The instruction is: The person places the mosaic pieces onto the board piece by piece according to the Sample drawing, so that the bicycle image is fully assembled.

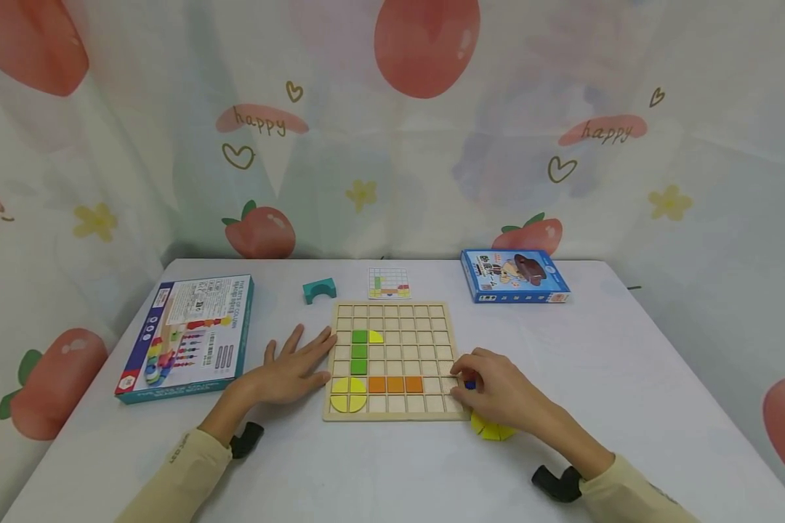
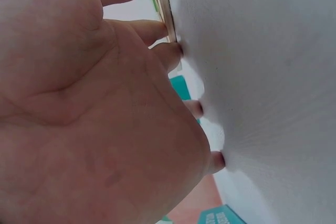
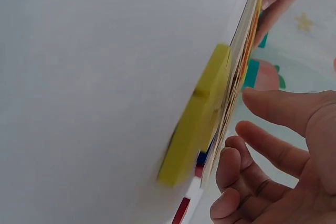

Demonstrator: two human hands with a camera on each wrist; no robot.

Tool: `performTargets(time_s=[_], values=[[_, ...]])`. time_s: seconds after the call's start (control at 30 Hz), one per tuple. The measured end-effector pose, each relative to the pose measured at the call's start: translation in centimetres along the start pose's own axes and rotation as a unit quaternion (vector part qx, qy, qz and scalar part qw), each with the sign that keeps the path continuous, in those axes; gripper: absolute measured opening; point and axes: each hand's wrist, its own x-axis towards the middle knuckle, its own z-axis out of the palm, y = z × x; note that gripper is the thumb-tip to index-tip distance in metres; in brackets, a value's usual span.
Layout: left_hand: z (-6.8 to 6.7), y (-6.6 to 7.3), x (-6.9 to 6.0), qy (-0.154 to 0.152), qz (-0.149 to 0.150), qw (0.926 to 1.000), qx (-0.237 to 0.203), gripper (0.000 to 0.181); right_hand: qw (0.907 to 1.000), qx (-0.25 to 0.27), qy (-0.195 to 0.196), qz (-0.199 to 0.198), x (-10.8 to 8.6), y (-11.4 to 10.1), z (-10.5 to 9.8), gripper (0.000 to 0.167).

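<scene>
The square pale-wood grid board (image 1: 392,351) lies between the spread left hand (image 1: 290,373) and the bent right hand (image 1: 497,386); we see flat yellow, green and orange tiles (image 1: 395,385) on it. From the left wrist, fingertips (image 2: 175,51) meet its edge; from the right, thumb (image 3: 286,109) and forefinger (image 3: 274,148) stand apart.

Beige long sleeves (image 1: 176,481) with small dark lettering (image 1: 179,448), a stubby black attachment (image 1: 247,440) beside each cuff (image 1: 212,443)

Dim, diffuse light leaves soft shadows on the flat white worktop (image 1: 392,472); the right wrist view blurs the angular yellow pieces (image 3: 189,135).
</scene>
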Motion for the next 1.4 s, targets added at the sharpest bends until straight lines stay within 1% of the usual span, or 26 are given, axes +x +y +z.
performTargets(time_s=[0.17,0.33,0.43,0.73,1.0,1.27,1.4], values=[[0.0,0.0,0.0,0.001,0.0,1.0,0.001,0.072,0.9997,-0.003,-0.002,0.023,-0.7,1.0,-0.5,0.024],[0.1,0.0,0.1,0.0,-0.002,1.0,0.002,0.072,0.9995,-0.019,0.0,0.026,-1.2,1.8,-0.8,0.022],[0.1,-0.1,0.1,-0.001,-0.002,1.0,0.004,0.072,0.9995,-0.023,0.0,0.022,-1.3,2.1,-0.8,0.019],[0.0,-0.2,0.0,0.001,0.003,1.0,0.002,0.073,0.9998,-0.017,-0.004,-0.008,-0.9,2.7,-0.8,0.011],[0.1,-0.3,0.1,0.003,0.005,1.0,0.005,0.073,0.9998,-0.007,-0.018,-0.008,-0.4,2.6,-0.8,0.012],[0.2,-0.4,0.2,0.004,0.004,1.0,0.007,0.073,0.9993,-0.02,-0.022,-0.025,-0.3,2.7,-0.9,0.012],[0.2,-0.4,0.3,0.004,0.003,1.0,0.008,0.073,0.9993,-0.022,-0.024,-0.022,-0.3,2.8,-0.8,0.012]])
